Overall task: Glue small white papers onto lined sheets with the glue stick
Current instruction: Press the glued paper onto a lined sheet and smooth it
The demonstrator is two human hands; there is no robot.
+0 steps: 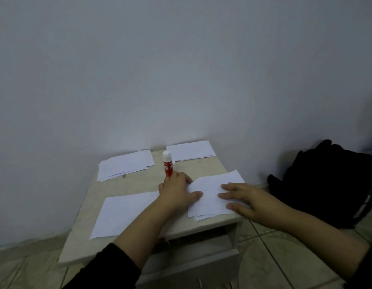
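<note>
A red glue stick (167, 166) with a white cap stands upright near the middle of the small wooden table (139, 182). My left hand (177, 189) lies just in front of it, fingers reaching to the left edge of a stack of lined sheets (210, 203) at the table's right front corner. My right hand (243, 198) presses flat on that stack with spread fingers. A single white sheet (122, 213) lies at the front left. Two more piles of paper sit at the back: one at the back left (124, 164), one at the back right (191, 151).
A black bag (327, 184) rests on the tiled floor (274, 257) right of the table, against the plain wall (181, 69). The table has an open shelf below its top. The right paper stack overhangs the table's front edge slightly.
</note>
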